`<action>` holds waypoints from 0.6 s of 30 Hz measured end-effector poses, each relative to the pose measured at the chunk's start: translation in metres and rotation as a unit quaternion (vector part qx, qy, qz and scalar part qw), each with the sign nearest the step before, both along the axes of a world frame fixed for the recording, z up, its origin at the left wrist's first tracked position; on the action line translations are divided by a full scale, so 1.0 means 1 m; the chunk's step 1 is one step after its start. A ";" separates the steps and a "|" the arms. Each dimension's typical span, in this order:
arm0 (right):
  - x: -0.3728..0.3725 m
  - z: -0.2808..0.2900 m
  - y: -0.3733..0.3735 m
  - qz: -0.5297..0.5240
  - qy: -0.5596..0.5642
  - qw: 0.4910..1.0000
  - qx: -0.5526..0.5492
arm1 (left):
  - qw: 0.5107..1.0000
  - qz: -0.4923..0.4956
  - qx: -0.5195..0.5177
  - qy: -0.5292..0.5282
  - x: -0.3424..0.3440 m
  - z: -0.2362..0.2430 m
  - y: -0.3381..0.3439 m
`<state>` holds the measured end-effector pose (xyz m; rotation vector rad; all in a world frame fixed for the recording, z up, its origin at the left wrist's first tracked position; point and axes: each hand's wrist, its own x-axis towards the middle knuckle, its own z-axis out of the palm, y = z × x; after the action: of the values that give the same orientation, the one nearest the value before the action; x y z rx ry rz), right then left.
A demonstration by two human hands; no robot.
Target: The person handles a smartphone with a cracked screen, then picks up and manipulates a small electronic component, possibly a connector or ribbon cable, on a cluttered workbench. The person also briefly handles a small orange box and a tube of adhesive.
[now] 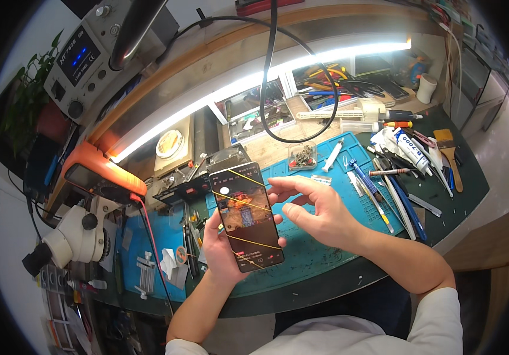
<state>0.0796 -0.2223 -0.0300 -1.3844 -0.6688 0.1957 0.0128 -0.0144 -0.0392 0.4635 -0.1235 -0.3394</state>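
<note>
A light tube (pixel 349 52) brightens the blue mat (pixel 313 263), the left grip (pixel 219 253) clasping a phone (pixel 247 219), the right grip (pixel 323 212) parted.

Left hand (pixel 222 251): there it was, cradling the phone from below, thumb along one edge, fingertips peeking round the other!
Phone (pixel 246 220): tilted a little, screen lit, three or more yellow bands (pixel 254 241) slanting right across it.
Right hand (pixel 325 216): hung just beside the phone's right edge, fingers bent and spread; whether a fingertip touched was too close to call.
Mat (pixel 302 254): teal, spread beneath it all, with a clear box (pixel 303 157) of small parts and a syringe (pixel 334 155) near its far edge.
Right flank: a crowd of tools, a white-and-blue tube (pixel 411 151), a wooden-handled brush (pixel 448 155).
Left flank: an orange multimeter (pixel 103 173) above a white microscope (pixel 68 236).
Light strip (pixel 254 83): blazed behind a looped black cable (pixel 261 100).
</note>
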 end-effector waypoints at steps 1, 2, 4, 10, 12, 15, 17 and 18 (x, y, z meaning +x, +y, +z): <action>-0.001 0.002 -0.001 0.005 0.022 1.000 0.001 | 1.000 0.000 0.009 0.005 0.000 0.000 0.000; -0.001 0.003 -0.001 0.003 0.023 1.000 0.003 | 1.000 0.000 0.019 0.010 0.000 0.000 -0.001; -0.001 0.005 -0.002 -0.001 0.024 1.000 0.008 | 0.999 -0.003 0.051 0.015 0.001 -0.002 -0.001; 0.003 -0.001 -0.001 -0.010 -0.016 1.000 0.019 | 0.992 -0.003 0.128 -0.015 0.002 -0.006 0.001; 0.003 -0.002 -0.002 -0.031 -0.041 0.999 0.016 | 0.985 -0.014 0.169 -0.039 0.004 -0.004 0.003; 0.000 0.000 -0.002 -0.052 -0.064 0.997 0.007 | 0.983 -0.008 0.180 -0.041 0.001 -0.004 0.002; -0.001 0.000 -0.001 -0.065 -0.079 0.995 0.005 | 0.982 -0.006 0.185 -0.044 0.001 -0.006 0.002; -0.001 0.000 0.001 -0.071 -0.088 0.994 0.008 | 0.979 -0.007 0.198 -0.050 0.002 -0.005 0.003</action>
<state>0.0781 -0.2214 -0.0299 -1.4397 -0.7126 -0.0461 0.0143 -0.0115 -0.0440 0.8753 -0.1571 -0.3563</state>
